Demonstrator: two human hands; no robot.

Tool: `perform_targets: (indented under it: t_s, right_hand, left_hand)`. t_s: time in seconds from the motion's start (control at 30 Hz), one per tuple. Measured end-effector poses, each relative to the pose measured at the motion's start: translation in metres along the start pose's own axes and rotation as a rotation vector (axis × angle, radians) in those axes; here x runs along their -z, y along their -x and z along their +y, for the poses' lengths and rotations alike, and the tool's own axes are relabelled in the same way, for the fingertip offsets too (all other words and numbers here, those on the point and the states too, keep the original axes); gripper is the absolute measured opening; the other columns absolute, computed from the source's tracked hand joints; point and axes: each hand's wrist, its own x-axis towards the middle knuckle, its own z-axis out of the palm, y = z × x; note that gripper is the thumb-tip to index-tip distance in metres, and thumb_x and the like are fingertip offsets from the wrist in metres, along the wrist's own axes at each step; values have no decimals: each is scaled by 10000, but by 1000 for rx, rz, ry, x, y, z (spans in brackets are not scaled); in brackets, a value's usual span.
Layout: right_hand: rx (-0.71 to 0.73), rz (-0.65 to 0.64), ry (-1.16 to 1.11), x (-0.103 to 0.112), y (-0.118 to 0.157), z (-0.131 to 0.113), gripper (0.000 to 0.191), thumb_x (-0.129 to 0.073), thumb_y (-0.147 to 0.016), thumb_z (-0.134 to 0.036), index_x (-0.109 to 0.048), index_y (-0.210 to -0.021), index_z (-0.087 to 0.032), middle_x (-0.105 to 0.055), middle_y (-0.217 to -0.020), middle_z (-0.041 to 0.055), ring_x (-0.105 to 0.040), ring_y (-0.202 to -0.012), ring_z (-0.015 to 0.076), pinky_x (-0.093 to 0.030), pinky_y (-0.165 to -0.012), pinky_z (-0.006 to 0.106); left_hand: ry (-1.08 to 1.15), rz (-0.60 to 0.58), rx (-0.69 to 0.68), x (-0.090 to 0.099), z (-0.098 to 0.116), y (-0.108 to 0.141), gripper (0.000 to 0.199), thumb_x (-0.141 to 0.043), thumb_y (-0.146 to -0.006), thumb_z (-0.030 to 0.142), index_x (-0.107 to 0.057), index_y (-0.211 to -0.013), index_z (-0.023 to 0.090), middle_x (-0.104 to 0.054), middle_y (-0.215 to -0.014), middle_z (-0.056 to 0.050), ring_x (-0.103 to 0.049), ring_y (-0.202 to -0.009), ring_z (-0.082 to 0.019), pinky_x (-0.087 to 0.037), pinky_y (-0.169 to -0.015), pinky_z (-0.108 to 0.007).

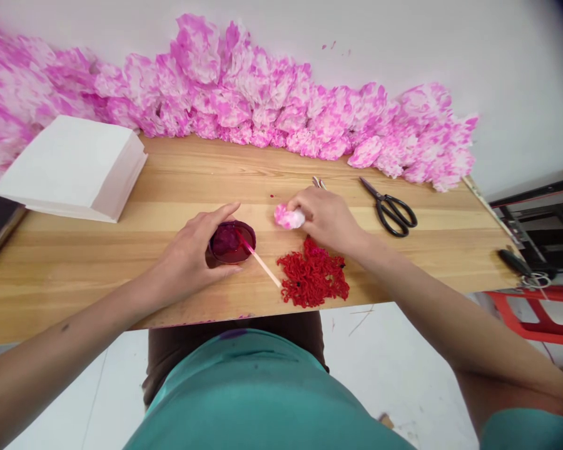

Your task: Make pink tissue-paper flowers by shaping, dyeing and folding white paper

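Observation:
My left hand curves around the side of a small dark bowl, thumb at the near side and fingers at the far side. Dark magenta liquid and a soaked purple wad fill the bowl. A thin pale stick, stained pink at its upper end, leans out over the rim. Pinched in my right hand is a small crumpled pink-and-white tissue piece, held above the table. Just below that hand lies a tangle of curly red yarn.
Black-handled scissors lie right of my right hand, near another partly hidden metal tool. A thick stack of white paper stands at left. Pink-and-white paper flowers line the wall side of the wooden table. A red stool stands right.

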Motion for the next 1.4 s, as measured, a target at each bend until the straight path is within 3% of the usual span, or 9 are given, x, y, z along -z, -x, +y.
perform_targets:
  t_s: [0.1,0.3,0.37,0.53,0.77,1.03,1.13,1.27,1.4]
  right_hand:
    - [71,-21,92,-4,-1,11,73,-534,-836,-167,-597,-827,-202,-680,-846,68,-580,-826,224,-405,-746,343]
    - [-143,111,-2,28,-17,9,37,-611,-814,-208,-612,-847,-225,-687,-842,36,-577,-720,191,-416,-664,325]
    - [-160,94,-32,30,-18,5,37,-614,-819,-227,-626,-853,-223,-687,-832,29,-576,-697,183,-414,-649,320]
    - [-32,-59,55,7,-15,6,81,-559,-819,-172,-619,-778,-209,-676,-818,34,-595,-767,197,-402,-693,323]
    - [-96,121,48,10,-47,2,84,-572,-848,-214,-595,-769,-230,-686,-849,37,-584,-803,211,-414,-738,351]
    - [32,30,157,-23,-59,15,74,-557,-802,-151,-593,-797,-214,-662,-885,66,-574,-860,229,-409,-758,362]
    - [7,48,170,-12,-64,17,65,-560,-833,-194,-609,-806,-228,-663,-869,65,-574,-845,238,-416,-748,372]
    - [-121,193,51,13,-72,17,73,-597,-865,-301,-614,-828,-239,-661,-855,56,-581,-802,236,-433,-707,371]
    - [-133,165,-36,17,-67,14,86,-622,-851,-311,-618,-822,-230,-673,-844,39,-588,-756,214,-436,-680,351]
  left_hand:
    - [-11,-5,13,0,1,0,872,-728,-755,440,-310,-1497,253,-530,-1417,-102,-498,-1312,-317,-424,-1092,-474]
    - [-16,2,8,1,0,0,877,-730,-756,450,-306,-1499,259,-503,-1449,-98,-479,-1330,-311,-412,-1103,-466]
    - [-14,0,9,1,0,1,874,-728,-757,453,-307,-1498,257,-505,-1447,-99,-480,-1328,-311,-414,-1100,-467]
    - [-16,-7,17,1,3,0,858,-718,-763,436,-314,-1497,252,-521,-1426,-99,-497,-1310,-308,-422,-1089,-465]
    - [-27,3,12,0,0,0,868,-724,-759,432,-305,-1501,269,-518,-1429,-90,-498,-1310,-300,-424,-1088,-453]
    - [4,-2,-4,1,2,0,841,-710,-773,425,-313,-1495,257,-525,-1421,-101,-504,-1303,-298,-413,-1095,-468]
    - [13,-5,-8,1,3,0,836,-709,-777,429,-312,-1494,265,-521,-1429,-99,-497,-1311,-299,-407,-1099,-472]
    - [30,-11,-11,3,5,-1,835,-709,-777,427,-317,-1493,254,-525,-1426,-108,-508,-1296,-301,-411,-1095,-469]
    - [37,-16,-18,4,6,-2,830,-709,-779,422,-320,-1491,249,-528,-1424,-108,-512,-1291,-300,-411,-1095,-462]
